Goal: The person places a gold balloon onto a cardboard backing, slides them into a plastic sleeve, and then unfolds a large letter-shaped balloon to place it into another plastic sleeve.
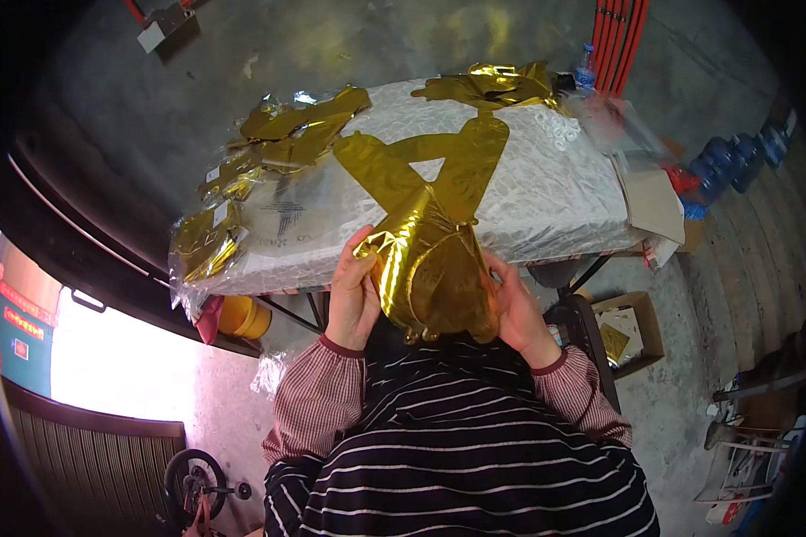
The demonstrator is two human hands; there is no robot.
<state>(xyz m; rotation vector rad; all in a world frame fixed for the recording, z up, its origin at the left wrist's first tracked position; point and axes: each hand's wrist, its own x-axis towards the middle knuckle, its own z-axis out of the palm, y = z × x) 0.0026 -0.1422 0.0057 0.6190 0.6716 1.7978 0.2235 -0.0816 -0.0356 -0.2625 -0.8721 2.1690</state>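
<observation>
Between my two hands is a flat, uninflated gold foil balloon (443,268). Its near end is folded and bunched just in front of my body, and its far part lies spread on the table with a small triangular gap, like a letter A. My left hand (353,291) grips the left edge of the folded part, thumb on top and fingers curled behind. On the opposite edge, my right hand (517,309) holds the foil with its fingers partly hidden behind it. The fold hangs over the table's near edge.
White patterned cloth covers the table (560,201). More gold foil balloons (304,125) and bagged ones (210,242) lie left; another gold pile (497,85) is at the back. Small white rings (560,130) and a bottle (585,70) sit right. An open carton (649,327) and yellow bucket (244,316) stand below.
</observation>
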